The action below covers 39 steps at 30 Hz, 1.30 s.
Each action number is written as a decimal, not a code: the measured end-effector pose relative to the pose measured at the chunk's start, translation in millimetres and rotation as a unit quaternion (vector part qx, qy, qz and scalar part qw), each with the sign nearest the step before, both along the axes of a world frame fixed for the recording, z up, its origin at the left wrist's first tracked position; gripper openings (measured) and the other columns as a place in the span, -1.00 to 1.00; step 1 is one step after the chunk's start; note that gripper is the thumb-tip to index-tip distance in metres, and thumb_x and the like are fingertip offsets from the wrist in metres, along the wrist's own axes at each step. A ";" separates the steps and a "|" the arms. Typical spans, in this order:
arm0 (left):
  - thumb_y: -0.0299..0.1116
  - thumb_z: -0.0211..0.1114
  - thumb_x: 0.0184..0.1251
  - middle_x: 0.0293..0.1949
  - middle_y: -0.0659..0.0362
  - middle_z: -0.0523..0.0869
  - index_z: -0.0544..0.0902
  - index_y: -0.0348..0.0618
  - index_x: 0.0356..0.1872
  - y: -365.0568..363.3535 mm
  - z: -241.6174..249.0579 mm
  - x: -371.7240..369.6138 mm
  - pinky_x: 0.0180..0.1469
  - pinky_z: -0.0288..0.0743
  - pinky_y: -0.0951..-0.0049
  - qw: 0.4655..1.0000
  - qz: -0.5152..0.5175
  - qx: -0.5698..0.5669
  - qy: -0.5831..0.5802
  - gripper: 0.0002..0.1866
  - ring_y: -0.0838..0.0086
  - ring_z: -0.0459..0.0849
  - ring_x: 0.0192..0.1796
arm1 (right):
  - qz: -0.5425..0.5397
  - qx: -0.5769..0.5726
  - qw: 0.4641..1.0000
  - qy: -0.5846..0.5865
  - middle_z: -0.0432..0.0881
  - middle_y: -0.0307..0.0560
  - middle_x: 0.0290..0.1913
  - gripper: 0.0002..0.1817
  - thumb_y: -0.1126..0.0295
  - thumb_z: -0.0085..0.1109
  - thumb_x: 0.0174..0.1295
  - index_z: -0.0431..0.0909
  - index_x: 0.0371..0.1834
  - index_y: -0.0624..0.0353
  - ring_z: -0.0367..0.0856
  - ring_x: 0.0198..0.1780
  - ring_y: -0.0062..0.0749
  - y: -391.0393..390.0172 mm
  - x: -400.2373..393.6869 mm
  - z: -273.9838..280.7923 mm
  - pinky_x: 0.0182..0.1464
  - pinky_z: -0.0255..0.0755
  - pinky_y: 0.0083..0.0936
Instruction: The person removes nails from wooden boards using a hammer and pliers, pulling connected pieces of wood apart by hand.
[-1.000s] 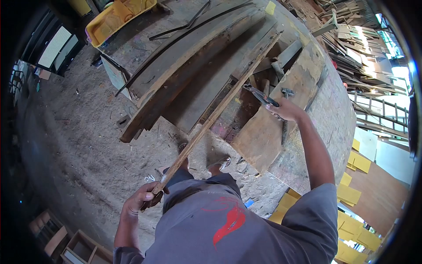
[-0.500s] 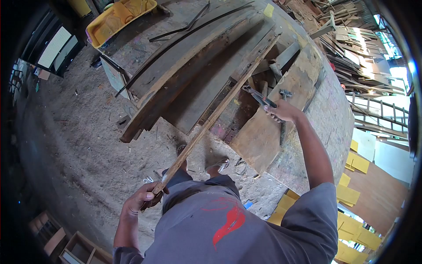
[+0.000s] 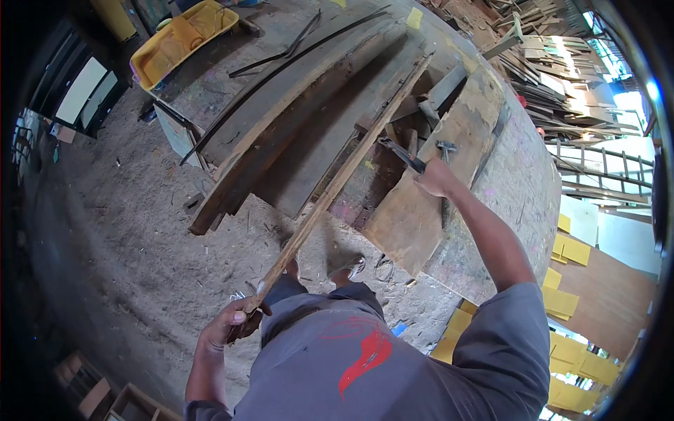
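Note:
My left hand [image 3: 237, 321] is closed round the near end of a long thin wooden strip [image 3: 330, 198], which runs diagonally up over the work table. Gripped in my right hand [image 3: 435, 177] is a pair of dark pliers [image 3: 402, 154], their jaws close to the strip's edge. Just beyond that hand a hammer [image 3: 446, 146] lies on a worn board [image 3: 404, 223], its handle partly behind my wrist. Left of the strip lie a long curved wooden beam [image 3: 288, 118] and wide planks.
A yellow tray [image 3: 184, 43] stands at the table's far left. Dark thin strips [image 3: 281, 55] lie near it. Scrap wood [image 3: 554, 84] is piled at the upper right, and yellow pieces [image 3: 562, 302] lie at the right. Sandy floor [image 3: 147, 231] spreads at left.
The view has shifted slightly. My right hand has turned a little round the pliers, whose jaws are slightly nearer the strip. My left hand keeps its hold on the strip's end.

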<state>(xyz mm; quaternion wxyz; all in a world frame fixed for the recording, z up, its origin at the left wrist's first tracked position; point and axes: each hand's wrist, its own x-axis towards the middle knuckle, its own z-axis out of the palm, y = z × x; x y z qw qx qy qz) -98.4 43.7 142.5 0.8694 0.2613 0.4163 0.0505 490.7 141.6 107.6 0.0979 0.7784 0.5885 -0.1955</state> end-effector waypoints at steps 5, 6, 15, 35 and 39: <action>0.39 0.37 -0.05 -0.56 0.41 0.35 0.62 -0.43 0.11 -3.6 -0.3 0.7 -0.49 0.01 0.55 1.000 0.005 -0.008 -0.009 -0.02 0.67 0.23 -0.56 | -0.084 -0.014 0.995 -0.058 0.77 0.45 -0.13 -0.65 0.23 0.35 0.20 0.75 -0.22 0.39 0.79 0.00 0.28 0.3 -33.9 32.9 0.09 0.65 0.00; 0.40 0.37 -0.04 -0.56 0.40 0.35 0.60 -0.44 0.12 -5.3 0.0 2.0 -0.51 0.00 0.55 1.000 0.006 -0.015 -0.017 -0.01 0.67 0.22 -0.57 | -0.090 0.001 0.993 -0.074 0.77 0.43 -0.12 -0.66 0.24 0.32 0.21 0.76 -0.20 0.37 0.79 0.00 0.28 -2.8 -33.4 30.3 0.12 0.65 0.00; 0.42 0.33 0.04 -0.57 0.31 0.39 0.51 -0.56 0.20 -10.7 35.9 12.9 -0.60 0.11 0.56 0.994 0.040 -0.067 -0.074 0.07 0.63 0.29 -0.64 | -0.113 0.097 0.979 -0.137 0.81 0.28 -0.13 -0.71 0.32 0.21 0.21 0.78 -0.15 0.26 0.82 -0.01 0.18 -0.4 -35.2 48.1 0.13 0.66 0.00; 0.38 0.28 0.14 -0.53 0.29 0.47 0.51 -0.58 0.25 -21.5 -3.8 5.7 -0.62 0.21 0.56 0.992 0.040 -0.051 -0.110 0.04 0.61 0.40 -0.64 | -0.331 0.005 0.803 0.496 0.70 -0.15 -0.04 -0.37 0.10 0.17 0.57 0.38 0.57 0.19 0.73 -0.10 -0.45 -129.9 -29.4 23.3 -0.01 0.60 -0.43; 0.38 0.28 0.18 -0.53 0.33 0.42 0.58 -0.47 0.22 -17.7 8.1 16.4 -0.57 0.20 0.54 0.992 0.055 -0.052 -0.100 -0.04 0.62 0.36 -0.61 | -0.234 0.060 0.860 0.449 0.69 -0.13 0.01 -0.39 0.21 0.17 0.55 0.37 0.57 0.24 0.68 0.07 -0.42 -166.5 -77.3 24.3 0.12 0.58 -0.39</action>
